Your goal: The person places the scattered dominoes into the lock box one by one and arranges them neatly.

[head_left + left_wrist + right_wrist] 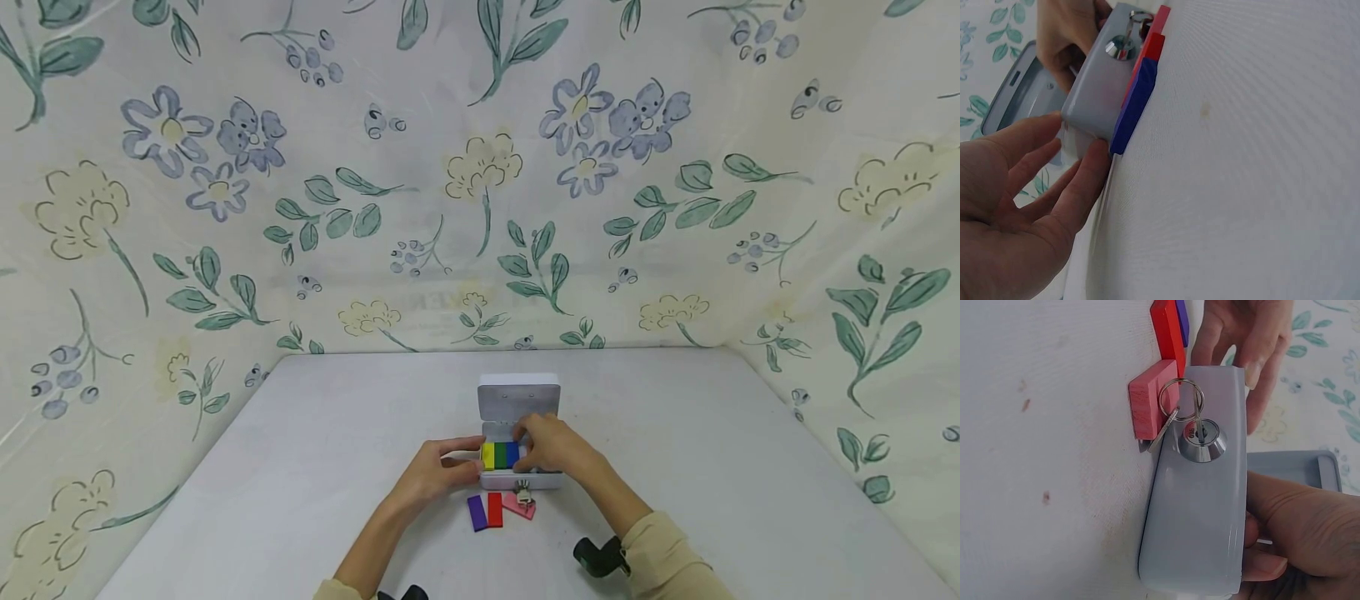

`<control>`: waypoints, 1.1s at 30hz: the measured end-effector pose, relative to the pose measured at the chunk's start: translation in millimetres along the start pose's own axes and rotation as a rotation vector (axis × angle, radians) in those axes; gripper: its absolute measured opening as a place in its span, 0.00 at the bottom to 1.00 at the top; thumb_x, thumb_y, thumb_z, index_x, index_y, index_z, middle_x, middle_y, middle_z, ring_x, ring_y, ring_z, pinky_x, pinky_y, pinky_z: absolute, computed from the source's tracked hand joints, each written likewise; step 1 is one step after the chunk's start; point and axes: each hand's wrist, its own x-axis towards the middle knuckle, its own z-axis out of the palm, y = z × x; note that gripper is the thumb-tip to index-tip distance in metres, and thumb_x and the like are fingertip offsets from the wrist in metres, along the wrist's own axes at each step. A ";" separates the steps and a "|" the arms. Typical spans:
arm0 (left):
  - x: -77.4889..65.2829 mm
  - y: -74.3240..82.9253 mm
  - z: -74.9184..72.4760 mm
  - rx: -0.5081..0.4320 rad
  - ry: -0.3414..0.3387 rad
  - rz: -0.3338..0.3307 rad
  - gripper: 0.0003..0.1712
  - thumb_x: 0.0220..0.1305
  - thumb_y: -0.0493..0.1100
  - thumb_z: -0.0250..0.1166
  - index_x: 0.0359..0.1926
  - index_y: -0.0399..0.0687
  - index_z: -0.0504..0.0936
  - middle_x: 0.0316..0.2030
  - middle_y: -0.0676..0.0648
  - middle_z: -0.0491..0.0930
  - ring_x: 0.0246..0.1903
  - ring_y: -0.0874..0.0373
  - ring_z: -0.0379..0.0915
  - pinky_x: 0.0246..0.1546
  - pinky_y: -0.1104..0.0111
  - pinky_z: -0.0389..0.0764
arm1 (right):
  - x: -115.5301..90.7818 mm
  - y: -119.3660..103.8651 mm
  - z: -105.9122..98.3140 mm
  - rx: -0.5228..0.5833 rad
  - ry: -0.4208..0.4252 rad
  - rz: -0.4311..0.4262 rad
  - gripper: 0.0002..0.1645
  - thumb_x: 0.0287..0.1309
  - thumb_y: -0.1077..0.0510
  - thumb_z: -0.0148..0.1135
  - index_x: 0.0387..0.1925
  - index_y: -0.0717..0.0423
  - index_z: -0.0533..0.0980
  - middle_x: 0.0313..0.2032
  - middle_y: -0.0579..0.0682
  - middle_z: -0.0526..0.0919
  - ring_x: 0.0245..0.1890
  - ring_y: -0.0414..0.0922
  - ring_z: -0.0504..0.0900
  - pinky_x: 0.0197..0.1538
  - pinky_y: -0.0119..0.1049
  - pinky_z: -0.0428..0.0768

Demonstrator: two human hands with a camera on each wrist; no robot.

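Observation:
A grey metal lock box (495, 481) stands on the table with its lid (517, 402) raised at the back. Inside it, at the left, a yellow block (488, 456), a green block (500, 456) and a blue block (513, 455) lie side by side. My left hand (441, 468) rests its extended fingertips against the box's left end. My right hand (553, 443) reaches into the right part with bent fingers, beside the blue block; I cannot tell whether it pinches something. A key (1197, 409) on a ring sits in the front lock (1202, 442).
In front of the box lie a purple block (477, 513), a red block (495, 510) and a pink block (520, 506), the pink one under the key ring. White table surface (337, 417) surrounds the box. A flowered cloth (450, 208) hangs behind and along the sides.

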 end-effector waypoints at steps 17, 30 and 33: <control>0.0 -0.1 -0.4 -0.012 -0.003 0.001 0.28 0.64 0.47 0.67 0.64 0.48 0.76 0.63 0.39 0.75 0.56 0.42 0.79 0.52 0.56 0.83 | -6.4 1.7 -6.9 0.040 0.011 -0.061 0.21 0.48 0.57 0.76 0.45 0.59 0.81 0.21 0.46 0.77 0.23 0.40 0.74 0.29 0.28 0.75; 0.3 0.1 -1.4 -0.001 -0.004 0.007 0.28 0.64 0.48 0.67 0.64 0.47 0.76 0.64 0.40 0.74 0.57 0.42 0.78 0.53 0.54 0.82 | -19.6 -0.9 -16.3 0.039 0.019 -0.127 0.21 0.51 0.55 0.74 0.46 0.59 0.81 0.22 0.45 0.76 0.23 0.39 0.74 0.27 0.26 0.75; 0.1 0.0 -1.2 0.002 -0.003 0.008 0.28 0.63 0.48 0.67 0.64 0.47 0.76 0.64 0.40 0.74 0.58 0.40 0.77 0.54 0.53 0.81 | -23.9 -1.7 -18.1 0.048 0.014 -0.128 0.21 0.51 0.55 0.74 0.46 0.59 0.81 0.22 0.45 0.76 0.24 0.40 0.74 0.27 0.27 0.75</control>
